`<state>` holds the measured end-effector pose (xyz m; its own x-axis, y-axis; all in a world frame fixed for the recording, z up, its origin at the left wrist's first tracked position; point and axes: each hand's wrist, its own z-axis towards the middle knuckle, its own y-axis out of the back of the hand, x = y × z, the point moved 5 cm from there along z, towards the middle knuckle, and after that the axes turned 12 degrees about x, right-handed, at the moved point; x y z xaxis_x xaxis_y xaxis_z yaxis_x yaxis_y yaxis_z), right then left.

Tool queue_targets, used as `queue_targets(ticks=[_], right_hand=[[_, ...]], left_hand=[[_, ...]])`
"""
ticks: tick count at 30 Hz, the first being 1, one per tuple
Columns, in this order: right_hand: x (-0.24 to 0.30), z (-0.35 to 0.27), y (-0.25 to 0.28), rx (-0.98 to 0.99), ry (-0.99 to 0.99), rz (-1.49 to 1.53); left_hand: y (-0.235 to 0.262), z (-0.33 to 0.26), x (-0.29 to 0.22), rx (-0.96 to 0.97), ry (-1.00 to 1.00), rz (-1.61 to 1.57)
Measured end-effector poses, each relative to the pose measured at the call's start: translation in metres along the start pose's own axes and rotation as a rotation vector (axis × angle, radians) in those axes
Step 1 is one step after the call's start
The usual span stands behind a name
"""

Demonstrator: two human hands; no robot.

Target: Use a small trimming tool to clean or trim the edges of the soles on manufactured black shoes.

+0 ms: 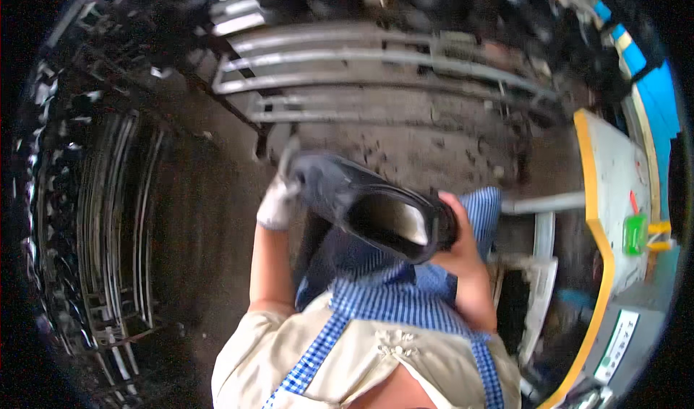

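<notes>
The black shoe (pixel 327 186) is held above the striped apron (pixel 397 306), its heel gripped by the right hand (pixel 457 241); whether its toe is also gripped by the blurred, gloved left hand (pixel 277 201) cannot be told. Were the heel grip loosened, the shoe could be dropped onto the floor (pixel 210 206).

Two hands (pixel 461 237), one black shoe (pixel 329 185), one apron (pixel 394 309), one green container (pixel 635 235).

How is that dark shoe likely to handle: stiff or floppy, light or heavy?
The shoe is probably fairly stiff: its opening stands wide while the right hand grips the heel end. It may be light for its size, since it looks hollow inside.
</notes>
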<state>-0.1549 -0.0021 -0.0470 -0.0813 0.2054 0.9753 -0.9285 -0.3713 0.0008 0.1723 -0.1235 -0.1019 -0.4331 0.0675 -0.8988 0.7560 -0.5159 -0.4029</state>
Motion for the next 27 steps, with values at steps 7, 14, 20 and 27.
queue_targets(ticks=[7, 14, 20, 27], right_hand=[[-0.007, 0.025, 0.011, -0.078, 0.071, 0.303], [-0.040, 0.030, 0.064, -0.387, -0.023, -0.076], [-0.111, -0.016, 0.118, -0.618, -0.066, -0.068], [-0.140, -0.030, 0.120, -0.599, -0.211, -0.233]], left_hand=[[-0.039, -0.044, -0.021, -0.126, 0.293, -0.117], [-0.005, -0.069, -0.121, -0.567, -0.433, -0.340], [-0.021, 0.004, -0.285, -0.495, -0.794, 0.077], [0.030, 0.105, -0.405, -0.634, -0.772, 0.550]])
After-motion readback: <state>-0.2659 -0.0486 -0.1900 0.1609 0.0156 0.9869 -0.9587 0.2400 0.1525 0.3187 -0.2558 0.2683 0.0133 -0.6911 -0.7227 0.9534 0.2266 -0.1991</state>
